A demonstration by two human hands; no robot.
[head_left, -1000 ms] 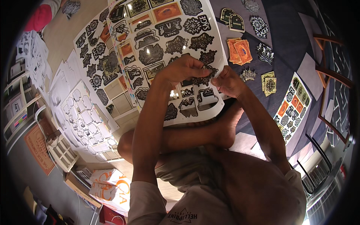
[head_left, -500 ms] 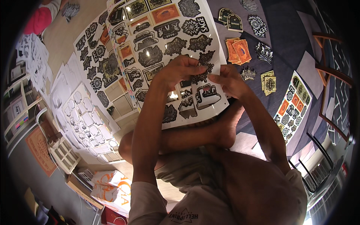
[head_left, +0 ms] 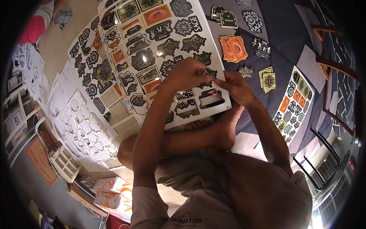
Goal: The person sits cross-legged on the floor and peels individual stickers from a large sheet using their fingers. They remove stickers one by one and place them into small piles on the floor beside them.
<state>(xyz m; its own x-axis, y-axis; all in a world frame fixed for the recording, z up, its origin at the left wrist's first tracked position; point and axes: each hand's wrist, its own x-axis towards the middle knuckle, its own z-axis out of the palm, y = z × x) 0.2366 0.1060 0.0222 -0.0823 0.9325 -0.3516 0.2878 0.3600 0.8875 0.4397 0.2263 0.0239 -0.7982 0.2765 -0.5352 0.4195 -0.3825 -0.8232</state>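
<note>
A large white sheet of die-cut stickers (head_left: pixel 213 42) lies across my lap and the floor, its lower right corner beside my bare foot. Over its right part, my left hand (head_left: pixel 189 74) is closed, thumb and finger pinching at a small black sticker (head_left: pixel 209 71). My right hand (head_left: pixel 237 88) comes in from the right edge, its thumb and forefinger pressed together at the same sticker's lower side. The fingertips of both hands nearly meet there. Whether the sticker is fully off the sheet cannot be made out. Below the hands, the sheet has cut-out gaps.
Sorted piles lie right of the sheet: orange cards (head_left: pixel 235 49), yellow cards (head_left: pixel 268 81), arched black stickers (head_left: pixel 228 19) and black-and-white ones (head_left: pixel 252 21). A smaller sticker sheet (head_left: pixel 294 107) lies farther right, near wooden chair legs (head_left: pixel 324 70). Peeled white backing sheets (head_left: pixel 82 126) cover the left.
The whole view has shifted slightly. Against the sheet, both hands have moved a little right and toward me, with the fingertips still together at the black sticker.
</note>
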